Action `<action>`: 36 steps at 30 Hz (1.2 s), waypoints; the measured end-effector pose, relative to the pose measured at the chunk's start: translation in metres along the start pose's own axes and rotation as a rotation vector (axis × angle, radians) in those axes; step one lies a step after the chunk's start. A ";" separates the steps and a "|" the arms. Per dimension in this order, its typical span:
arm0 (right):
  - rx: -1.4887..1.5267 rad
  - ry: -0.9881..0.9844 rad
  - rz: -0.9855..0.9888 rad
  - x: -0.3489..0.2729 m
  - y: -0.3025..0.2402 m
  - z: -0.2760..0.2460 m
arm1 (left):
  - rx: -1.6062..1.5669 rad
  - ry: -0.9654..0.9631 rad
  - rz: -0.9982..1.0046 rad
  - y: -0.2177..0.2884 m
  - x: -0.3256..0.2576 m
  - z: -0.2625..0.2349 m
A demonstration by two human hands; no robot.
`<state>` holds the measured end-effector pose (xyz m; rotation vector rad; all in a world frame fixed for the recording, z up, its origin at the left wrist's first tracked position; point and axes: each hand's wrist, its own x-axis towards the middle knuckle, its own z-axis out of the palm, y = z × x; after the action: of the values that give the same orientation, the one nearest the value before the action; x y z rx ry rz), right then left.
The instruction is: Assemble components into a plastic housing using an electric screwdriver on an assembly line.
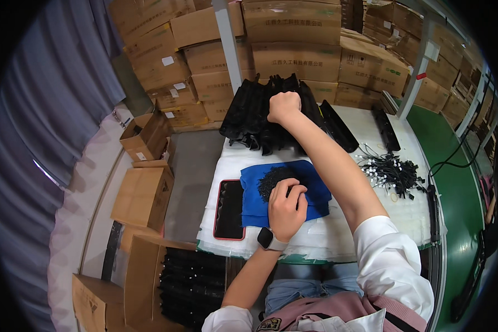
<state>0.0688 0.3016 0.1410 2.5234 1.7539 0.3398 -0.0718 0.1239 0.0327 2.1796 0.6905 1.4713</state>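
Observation:
My left hand (286, 209), a watch on its wrist, rests on a folded blue cloth (315, 202) with its fingers curled at the edge of a heap of tiny black pieces (269, 181). Whatever its fingertips pinch is too small to name. My right arm stretches across the table to a pile of long black plastic parts (243, 113). There my right hand (285, 106) is closed in a fist over the pile, and what lies inside it is hidden. Left of the cloth lies a dark-screened phone or tablet (229, 210) with a red rim.
Black cables with white connectors (393, 171) lie bunched on the white-covered table (337, 240), below a single black strip (385, 130). An open carton (141, 282) of black parts stands at lower left. Stacked cardboard boxes (293, 61) fill the back, behind a metal post (228, 44).

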 end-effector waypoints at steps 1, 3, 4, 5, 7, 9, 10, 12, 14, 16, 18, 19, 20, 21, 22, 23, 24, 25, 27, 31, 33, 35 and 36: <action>-0.041 -0.039 0.030 0.001 0.000 -0.005 | 0.001 -0.001 -0.001 0.001 0.000 0.000; -0.044 -0.055 0.045 0.006 0.000 -0.009 | 0.017 -0.011 0.028 0.001 0.000 0.000; -0.047 -0.067 0.064 0.010 0.000 -0.011 | 0.016 -0.015 0.029 0.001 0.001 0.000; -0.101 -0.113 0.055 0.014 -0.001 -0.013 | 0.021 -0.018 0.041 0.000 0.002 0.001; -0.135 -0.133 0.057 0.017 -0.001 -0.017 | 0.028 -0.019 0.051 -0.002 0.002 0.001; -0.146 -0.130 0.086 0.016 0.002 -0.019 | 0.017 -0.014 0.038 -0.005 0.001 0.001; -0.110 -0.127 0.098 0.014 0.006 -0.020 | 0.018 -0.009 0.036 -0.005 0.001 0.000; -0.097 -0.095 0.092 0.010 0.012 -0.018 | 0.037 -0.025 0.037 -0.006 0.001 -0.002; -0.108 -0.010 0.070 0.009 0.026 -0.013 | 0.040 -0.025 0.054 -0.004 0.001 -0.002; -0.069 0.162 0.018 -0.001 0.045 -0.015 | 0.042 -0.033 0.068 -0.004 0.001 -0.002; 0.013 0.243 0.029 -0.013 0.062 -0.028 | 0.060 -0.036 0.108 -0.003 0.002 -0.003; 0.043 0.349 0.028 -0.022 0.074 -0.031 | 0.060 -0.039 0.111 -0.002 0.002 -0.002; 0.087 0.451 0.024 -0.035 0.086 -0.036 | 0.049 -0.052 0.113 -0.002 0.002 -0.002; 0.108 0.495 -0.002 -0.049 0.101 -0.040 | 0.044 -0.050 0.103 -0.001 0.002 -0.002; 0.123 0.539 -0.024 -0.066 0.120 -0.045 | 0.033 -0.050 0.095 0.001 0.004 0.001; 0.222 0.579 -0.107 -0.086 0.139 -0.044 | 0.020 -0.045 0.074 0.003 0.005 0.001; 0.329 0.615 -0.200 -0.109 0.153 -0.040 | -0.016 -0.033 0.031 0.002 0.004 0.000; 0.456 0.564 -0.283 -0.135 0.168 -0.036 | -0.045 -0.020 -0.022 0.002 0.004 0.000; 0.622 0.397 -0.341 -0.197 0.195 -0.029 | -0.118 -0.003 -0.127 0.002 0.004 0.001; 0.694 0.242 -0.525 -0.295 0.238 0.006 | -0.388 0.015 -0.281 0.005 0.000 0.002; 0.633 0.122 -0.523 -0.327 0.249 0.017 | -0.510 -0.098 -0.276 0.010 -0.002 0.010; 0.563 0.069 -0.519 -0.346 0.257 0.032 | -0.387 -0.328 -0.173 0.025 -0.002 0.019; 0.569 0.047 -0.500 -0.350 0.261 0.041 | -0.267 -0.450 -0.063 0.033 -0.001 0.021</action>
<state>0.2008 -0.1137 0.0914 2.2378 2.7164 -0.1531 -0.0473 0.0959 0.0446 2.1446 0.3769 0.9281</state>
